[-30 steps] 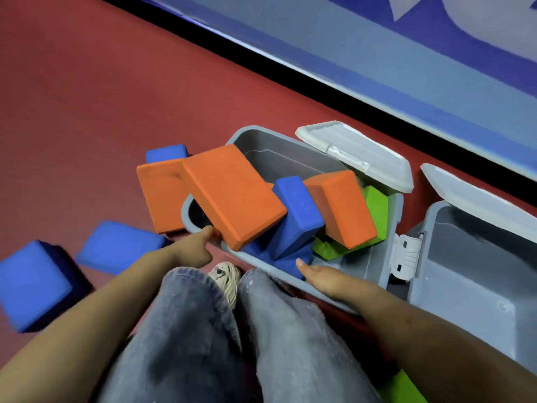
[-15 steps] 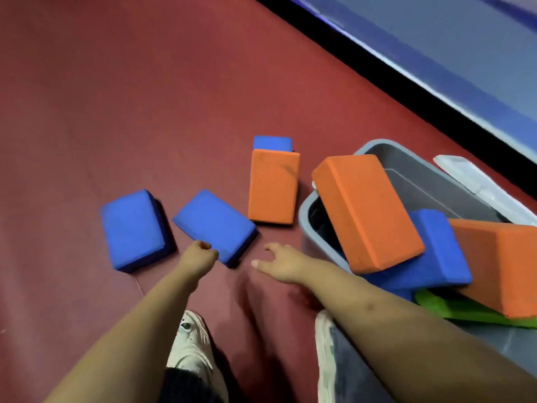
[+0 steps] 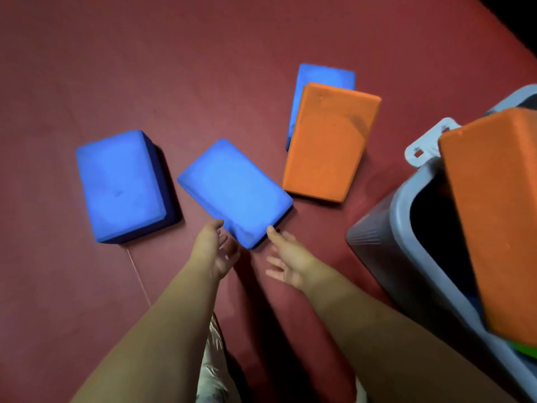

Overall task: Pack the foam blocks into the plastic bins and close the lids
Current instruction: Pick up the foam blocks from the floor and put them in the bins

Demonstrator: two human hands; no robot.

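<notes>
- The middle blue foam block [image 3: 234,191] lies on the red floor [image 3: 87,68], turned at an angle, its near corner between my two hands.
- My left hand [image 3: 213,251] is open with loose fingers; its fingertips reach the near left edge of the block, with no grip on it.
- My right hand [image 3: 287,258] is open too, fingers spread, one fingertip at the near right edge.
- Another blue block [image 3: 122,184] lies to the left, apart.
- An orange block [image 3: 328,141] leans over a third blue block [image 3: 322,80].
- The grey bin [image 3: 383,237] stands at right, with a big orange block [image 3: 494,213] sticking out.

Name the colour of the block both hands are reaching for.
Blue, seen in the head view.
</notes>
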